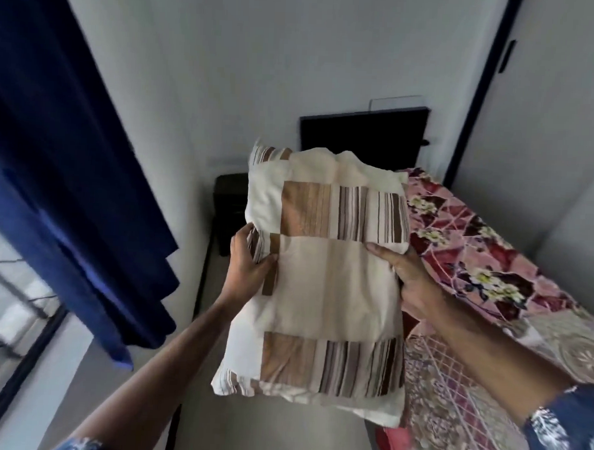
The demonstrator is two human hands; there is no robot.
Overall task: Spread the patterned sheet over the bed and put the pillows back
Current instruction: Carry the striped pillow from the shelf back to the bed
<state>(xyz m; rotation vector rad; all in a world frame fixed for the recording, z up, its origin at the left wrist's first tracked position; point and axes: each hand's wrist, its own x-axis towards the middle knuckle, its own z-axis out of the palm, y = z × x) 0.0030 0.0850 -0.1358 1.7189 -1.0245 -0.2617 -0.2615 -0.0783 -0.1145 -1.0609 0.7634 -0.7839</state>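
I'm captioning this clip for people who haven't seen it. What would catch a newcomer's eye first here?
First, the cream pillow with brown striped patches, held up mid-frame with the left hand and right hand gripping its sides. Next, the floral patterned sheet in pink and maroon lying over the bed on the right. Then the deep blue curtain hanging on the left.

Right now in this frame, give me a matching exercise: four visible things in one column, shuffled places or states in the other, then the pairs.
Things:
1. cream pillow with brown striped patches
2. pink and maroon floral sheet
3. dark blue curtain
4. black headboard panel

States:
A. hanging at the left
B. against the far wall
C. held between left hand and right hand
D. spread on the bed

Pairs: 1-C, 2-D, 3-A, 4-B
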